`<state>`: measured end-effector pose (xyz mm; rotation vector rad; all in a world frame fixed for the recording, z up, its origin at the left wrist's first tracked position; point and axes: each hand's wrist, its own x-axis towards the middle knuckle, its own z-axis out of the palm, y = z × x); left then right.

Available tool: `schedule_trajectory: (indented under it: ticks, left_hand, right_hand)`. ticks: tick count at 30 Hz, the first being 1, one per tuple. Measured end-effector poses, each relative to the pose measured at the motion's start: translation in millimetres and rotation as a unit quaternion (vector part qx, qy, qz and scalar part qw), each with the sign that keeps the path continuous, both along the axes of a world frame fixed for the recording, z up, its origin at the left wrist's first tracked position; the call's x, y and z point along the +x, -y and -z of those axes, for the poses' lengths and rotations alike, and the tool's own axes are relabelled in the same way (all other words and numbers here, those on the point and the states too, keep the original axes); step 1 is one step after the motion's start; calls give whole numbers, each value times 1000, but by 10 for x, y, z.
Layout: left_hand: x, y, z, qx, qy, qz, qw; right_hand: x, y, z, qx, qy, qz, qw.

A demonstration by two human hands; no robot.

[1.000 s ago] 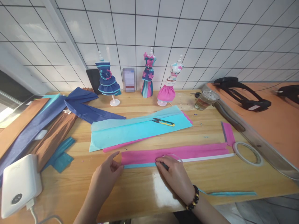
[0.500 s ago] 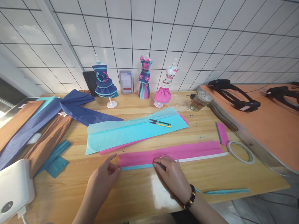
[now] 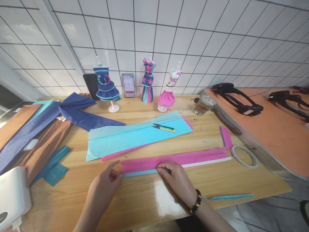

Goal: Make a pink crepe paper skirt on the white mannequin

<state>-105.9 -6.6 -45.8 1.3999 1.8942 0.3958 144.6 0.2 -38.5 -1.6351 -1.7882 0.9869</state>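
Note:
A long pink strip (image 3: 193, 157) of fabric or crepe paper lies across the table. A narrow blue band (image 3: 140, 173) runs along the left part of its near edge, and a white band (image 3: 207, 162) along the right part. My left hand (image 3: 108, 180) rests at the strip's left end, thumb and index finger apart. Near the middle, my right hand (image 3: 176, 175) is closed, its fingertips pressed together on the near edge. Something dark shows beneath its fingers, but what they hold is hidden. Yellow-handled thread snips (image 3: 164, 127) lie on a turquoise sheet (image 3: 135, 140) beyond.
Three small dressed mannequins (image 3: 147, 80) stand along the tiled wall, with a phone (image 3: 128, 85) between two. A tape roll (image 3: 244, 156) and a glass cup (image 3: 205, 104) are on the right. Brown and blue pieces (image 3: 50, 141) and a white device (image 3: 14, 196) occupy the left.
The view has shifted slightly. A thin pale loop seen behind my right hand before no longer shows. Both hands keep nearly the same places on the strip.

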Motion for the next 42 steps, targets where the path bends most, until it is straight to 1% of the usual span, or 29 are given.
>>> schedule_trajectory:
  ticks: [5,12,19,23,26,30,33,36,37,38,39,40,41,42]
  left_hand:
    - [0,-9,-12,-9,-2,0,1000]
    - [2,-9,-5,-5,-3,0,1000]
    - [6,-2,-22,8,1,7,1000]
    - [17,4,-41,28,-10,10,1000]
    - [2,-2,-27,45,-9,10,999]
    - [-54,-20,4,52,15,2,999]
    - [-45,11,14,89,6,-15,996]
    - [103,113,15,169,-61,-41,983]
    - [186,155,19,203,-92,-35,974]
    - [281,195,27,254,-108,2,961]
    - [381,230,40,300,-102,79,945]
    - [480,258,61,331,-94,161,925]
    - [572,278,88,352,-99,222,904]
    - [654,293,123,377,-116,255,883]
  right_hand:
    - [-44,3,-9,20,55,3,998]
    - [-75,7,-21,16,98,13,995]
    - [-72,-14,-30,11,96,13,995]
    - [-65,1,-22,19,93,14,995]
    - [-60,5,-12,23,92,12,995]
    - [-52,8,-2,33,95,6,995]
    - [-49,15,4,38,97,4,995]
    - [-48,23,8,42,100,0,994]
    - [-49,26,9,43,100,-3,994]
    - [-49,28,8,44,101,-5,994]
    - [-50,30,7,44,101,-6,994]
    - [-52,32,5,44,103,-7,994]
    - [-53,34,3,44,105,-8,993]
    - [-54,36,2,46,109,-10,993]
